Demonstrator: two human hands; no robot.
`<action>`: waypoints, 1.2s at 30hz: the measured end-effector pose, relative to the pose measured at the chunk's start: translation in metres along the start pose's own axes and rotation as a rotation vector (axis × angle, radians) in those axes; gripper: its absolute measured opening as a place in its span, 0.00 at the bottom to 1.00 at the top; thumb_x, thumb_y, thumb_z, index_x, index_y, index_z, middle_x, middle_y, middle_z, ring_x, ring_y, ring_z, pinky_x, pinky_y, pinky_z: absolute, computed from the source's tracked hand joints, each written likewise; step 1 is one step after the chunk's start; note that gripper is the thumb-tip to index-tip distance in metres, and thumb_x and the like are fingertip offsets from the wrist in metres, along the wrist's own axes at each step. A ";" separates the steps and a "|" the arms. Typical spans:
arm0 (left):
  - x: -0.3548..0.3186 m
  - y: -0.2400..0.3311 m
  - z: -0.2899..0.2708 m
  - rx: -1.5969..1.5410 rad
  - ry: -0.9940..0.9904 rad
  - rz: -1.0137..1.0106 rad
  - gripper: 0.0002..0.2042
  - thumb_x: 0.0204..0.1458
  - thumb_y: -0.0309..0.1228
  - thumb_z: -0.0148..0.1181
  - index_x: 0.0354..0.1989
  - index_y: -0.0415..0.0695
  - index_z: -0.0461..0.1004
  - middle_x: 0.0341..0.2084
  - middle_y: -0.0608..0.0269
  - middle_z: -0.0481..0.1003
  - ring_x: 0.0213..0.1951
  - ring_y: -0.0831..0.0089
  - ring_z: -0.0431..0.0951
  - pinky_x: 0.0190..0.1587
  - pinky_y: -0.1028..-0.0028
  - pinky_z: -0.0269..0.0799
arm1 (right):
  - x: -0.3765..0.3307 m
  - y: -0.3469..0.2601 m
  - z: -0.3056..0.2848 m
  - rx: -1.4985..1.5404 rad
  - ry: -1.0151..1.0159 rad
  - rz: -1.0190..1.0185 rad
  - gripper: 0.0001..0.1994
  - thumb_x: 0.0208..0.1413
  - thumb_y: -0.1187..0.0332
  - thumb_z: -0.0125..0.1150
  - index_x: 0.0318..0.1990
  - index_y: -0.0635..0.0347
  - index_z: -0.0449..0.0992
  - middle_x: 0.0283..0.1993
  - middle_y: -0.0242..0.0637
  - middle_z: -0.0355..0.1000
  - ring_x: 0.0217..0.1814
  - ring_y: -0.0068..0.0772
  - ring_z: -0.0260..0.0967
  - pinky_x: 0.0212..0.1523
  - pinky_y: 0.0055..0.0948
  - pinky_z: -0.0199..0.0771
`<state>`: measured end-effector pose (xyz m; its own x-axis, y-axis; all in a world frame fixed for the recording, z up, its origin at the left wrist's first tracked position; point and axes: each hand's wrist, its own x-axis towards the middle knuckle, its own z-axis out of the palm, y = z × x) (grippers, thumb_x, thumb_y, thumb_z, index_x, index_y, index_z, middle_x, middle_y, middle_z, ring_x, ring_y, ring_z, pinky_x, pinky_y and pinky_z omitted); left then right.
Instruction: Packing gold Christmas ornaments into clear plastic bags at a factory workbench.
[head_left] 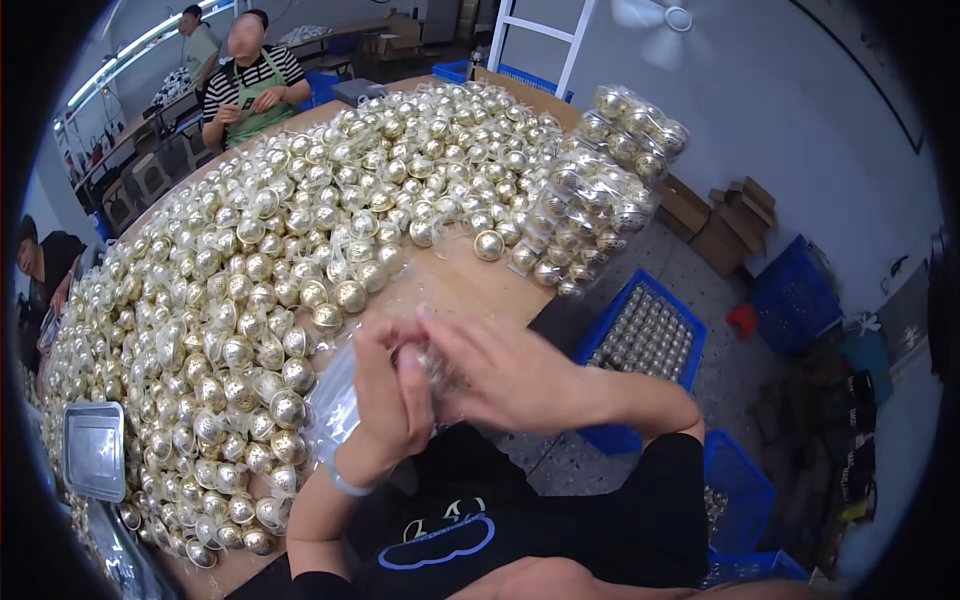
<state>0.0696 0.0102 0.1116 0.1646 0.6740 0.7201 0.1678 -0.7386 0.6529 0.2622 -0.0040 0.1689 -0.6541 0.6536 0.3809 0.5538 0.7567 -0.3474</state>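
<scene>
My left hand (388, 385), with a pale band at its wrist, is curled at the table edge in front of my chest. My right hand (525, 375) bends over from the other side, its fingers slightly smeared by motion. Between the two palms, both closed round it, is a shiny metal ball in clear plastic (432, 368), mostly hidden by my fingers. Flat clear plastic bags (338, 400) lie on the table beside my left wrist. Beyond my hands spreads a great heap of gold perforated balls (240, 285), many in clear wrapping.
Clear packs of balls (590, 215) are stacked at the table's right end. A metal tray (94, 452) rests at the left. Right of the table, a blue crate (697, 335) of balls stands on the floor, near cardboard boxes (725, 235). A person in a green apron (262, 100) sits across.
</scene>
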 end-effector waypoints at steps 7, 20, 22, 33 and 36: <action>-0.040 -0.054 -0.045 0.318 -0.329 -0.480 0.36 0.57 0.41 0.63 0.63 0.25 0.55 0.60 0.28 0.61 0.65 0.35 0.59 0.66 0.52 0.57 | -0.009 0.077 -0.128 0.071 0.744 0.684 0.34 0.69 0.52 0.47 0.74 0.61 0.45 0.61 0.56 0.66 0.62 0.47 0.66 0.62 0.41 0.66; -0.092 -0.102 -0.058 0.716 -0.247 -0.393 0.42 0.41 0.37 0.76 0.64 0.33 0.60 0.52 0.45 0.70 0.60 0.46 0.64 0.61 0.56 0.62 | -0.020 0.084 -0.006 -0.526 0.622 0.264 0.19 0.61 0.70 0.55 0.58 0.69 0.70 0.60 0.53 0.67 0.63 0.55 0.62 0.67 0.47 0.56; -0.079 -0.100 -0.054 0.586 -0.205 -0.281 0.29 0.45 0.29 0.72 0.57 0.39 0.69 0.43 0.53 0.72 0.52 0.53 0.73 0.51 0.59 0.69 | -0.016 0.067 0.090 -0.037 0.251 0.423 0.31 0.57 0.65 0.65 0.64 0.71 0.63 0.61 0.59 0.67 0.70 0.60 0.56 0.70 0.49 0.51; 0.005 -0.066 -0.037 0.441 -0.029 -0.125 0.07 0.58 0.30 0.60 0.43 0.45 0.77 0.34 0.59 0.73 0.30 0.59 0.79 0.32 0.65 0.73 | -0.013 0.067 0.125 -0.532 0.844 0.015 0.10 0.47 0.82 0.72 0.39 0.68 0.83 0.43 0.46 0.80 0.38 0.43 0.74 0.38 0.36 0.74; 0.008 -0.041 -0.036 0.531 -0.067 -0.141 0.09 0.55 0.28 0.60 0.44 0.46 0.76 0.34 0.61 0.73 0.28 0.59 0.77 0.29 0.65 0.72 | -0.026 0.088 0.115 -0.402 0.735 -0.008 0.17 0.46 0.79 0.74 0.46 0.69 0.79 0.46 0.46 0.80 0.44 0.43 0.76 0.43 0.35 0.77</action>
<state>0.0287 0.0452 0.0989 0.1634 0.7783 0.6062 0.6571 -0.5442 0.5216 0.2690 0.0438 0.0302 -0.2332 0.3868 0.8922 0.7834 0.6182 -0.0633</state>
